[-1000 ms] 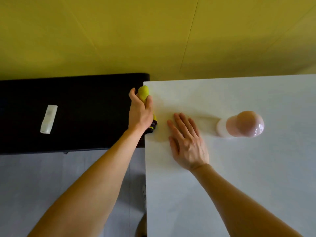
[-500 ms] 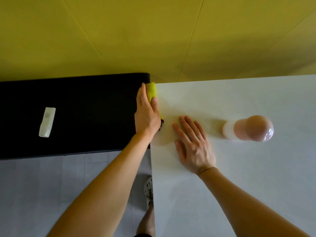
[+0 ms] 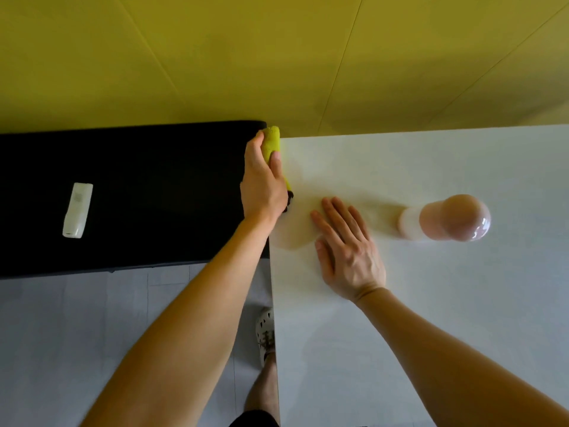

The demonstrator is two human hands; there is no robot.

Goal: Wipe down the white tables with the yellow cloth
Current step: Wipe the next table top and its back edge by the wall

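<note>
While the left hand (image 3: 263,186) grips the cloth (image 3: 272,143) at the table's (image 3: 431,303) left edge, its long axis pointing toward the wall (image 3: 277,57), the right hand (image 3: 348,251) lies flat, fingers straight.

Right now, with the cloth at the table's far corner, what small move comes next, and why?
Probably draw the yellow cloth back toward the person along the left edge of the white table: the left hand grips it at the far corner by the wall, so no edge remains ahead.

Yellow wall (image 3: 277,57), grey floor (image 3: 77,334), black bench (image 3: 147,192)
</note>
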